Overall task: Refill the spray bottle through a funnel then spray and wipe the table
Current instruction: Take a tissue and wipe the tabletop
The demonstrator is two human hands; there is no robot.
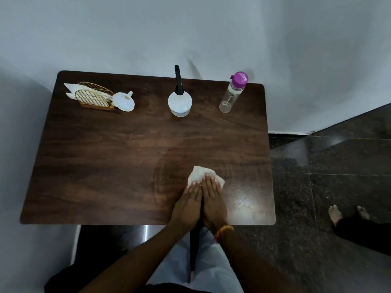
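Note:
A white tissue [200,174] lies on the dark wooden table [105,166] near its front edge, right of centre. My left hand [188,205] and my right hand [212,203] lie side by side with straight fingers pressing flat on the tissue's near part. A wet sheen shows on the wood around and to the right of them. At the back centre stands the white spray bottle [180,103] with a black nozzle. A white funnel [124,101] lies on its side at the back left.
A gold wire holder [94,96] with white napkins sits at the back left by the funnel. A clear bottle with a purple cap [232,93] stands at the back right. Another person's bare feet [347,214] are on the dark floor to the right. White walls close the back and left.

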